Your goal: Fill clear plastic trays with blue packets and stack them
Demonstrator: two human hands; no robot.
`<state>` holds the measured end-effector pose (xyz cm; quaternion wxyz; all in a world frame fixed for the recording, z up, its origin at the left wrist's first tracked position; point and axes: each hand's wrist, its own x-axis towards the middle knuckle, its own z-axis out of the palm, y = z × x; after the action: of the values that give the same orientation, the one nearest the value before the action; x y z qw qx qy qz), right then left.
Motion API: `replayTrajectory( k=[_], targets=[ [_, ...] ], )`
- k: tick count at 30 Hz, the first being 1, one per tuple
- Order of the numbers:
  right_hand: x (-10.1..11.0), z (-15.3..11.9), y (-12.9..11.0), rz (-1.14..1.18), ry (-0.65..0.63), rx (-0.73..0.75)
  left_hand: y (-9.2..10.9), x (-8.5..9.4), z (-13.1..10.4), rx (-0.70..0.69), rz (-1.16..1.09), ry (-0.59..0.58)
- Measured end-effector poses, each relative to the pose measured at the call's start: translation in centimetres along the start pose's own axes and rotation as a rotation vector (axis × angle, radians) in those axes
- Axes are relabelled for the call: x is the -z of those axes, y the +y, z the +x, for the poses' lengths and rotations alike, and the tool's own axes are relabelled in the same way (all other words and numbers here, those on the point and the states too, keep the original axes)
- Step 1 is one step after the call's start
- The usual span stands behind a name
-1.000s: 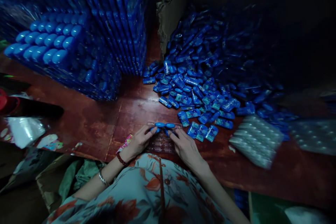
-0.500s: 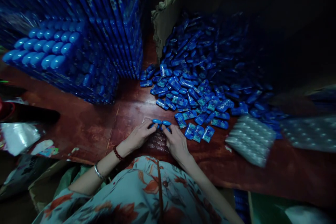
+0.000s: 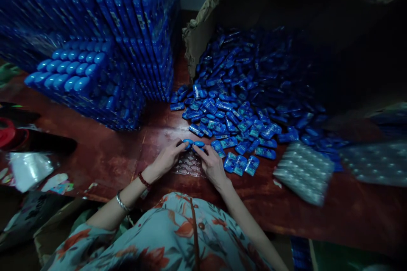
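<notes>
My left hand (image 3: pixel 169 157) pinches one small blue packet (image 3: pixel 188 141), standing on its edge, between thumb and fingers. Just beside it, a second blue packet (image 3: pixel 199 144) is gripped by my right hand (image 3: pixel 213 164). Both packets are at the far end of a clear plastic tray (image 3: pixel 190 165) with rounded pockets, flat on the table in front of me. Its near pockets show bare plastic. Right of my right hand lie three blue packets (image 3: pixel 240 164) in a row, their printed faces up.
A torn cardboard box (image 3: pixel 199 34) spills a heap of blue packets (image 3: pixel 229 101) onto the red-brown table (image 3: pixel 127 152). Filled blue trays (image 3: pixel 149 51) stand stacked at the left. Nested clear trays (image 3: pixel 303 173) lie at the right. A dark cylinder with a red end (image 3: pixel 47 140) lies far left.
Both hands have moved slightly away from me with the packets, uncovering more of the clear tray. The whole view has shifted a little with my head.
</notes>
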<state>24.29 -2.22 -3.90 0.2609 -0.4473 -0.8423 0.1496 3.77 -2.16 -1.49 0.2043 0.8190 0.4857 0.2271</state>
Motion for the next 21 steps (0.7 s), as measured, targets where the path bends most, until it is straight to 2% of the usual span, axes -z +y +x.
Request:
replayTrajectory(
  k=[3, 7, 9, 12, 14, 16, 18, 19, 21],
  targets=[
    [-0.1, -0.1, -0.1, -0.009, 0.007, -0.017, 0.1, -0.2, -0.3, -0.042, 0.037, 0.013],
    [-0.1, 0.1, -0.4, -0.023, 0.0, -0.034, 0.6, -0.1, 0.0, -0.133, 0.018, -0.089],
    [-0.1, 0.1, -0.5, -0.035, 0.002, -0.043, 0.6, 0.0, -0.1, -0.152, 0.043, -0.092],
    [0.4, -0.5, -0.4, -0.053, 0.025, -0.054, 0.1, -0.1, -0.7, -0.176, 0.132, 0.019],
    [1.0, -1.0, 0.0, -0.083, 0.094, -0.144, -0.3, 0.0, -0.7, -0.147, 0.135, 0.152],
    [1.9, -1.3, 0.6, -0.147, 0.17, -0.307, -0.8, 0.3, 0.3, -0.03, 0.06, 0.281],
    [2.8, -1.0, 1.2, -0.229, 0.148, -0.449, -1.4, 0.6, 2.5, 0.081, -0.027, 0.297],
    [3.1, -0.7, 1.4, -0.27, 0.085, -0.489, -1.8, 0.6, 4.0, 0.106, -0.046, 0.245],
    [3.6, 0.3, 1.5, -0.344, -0.09, -0.514, -2.4, 0.5, 7.0, 0.087, 0.0, 0.059]
  ],
)
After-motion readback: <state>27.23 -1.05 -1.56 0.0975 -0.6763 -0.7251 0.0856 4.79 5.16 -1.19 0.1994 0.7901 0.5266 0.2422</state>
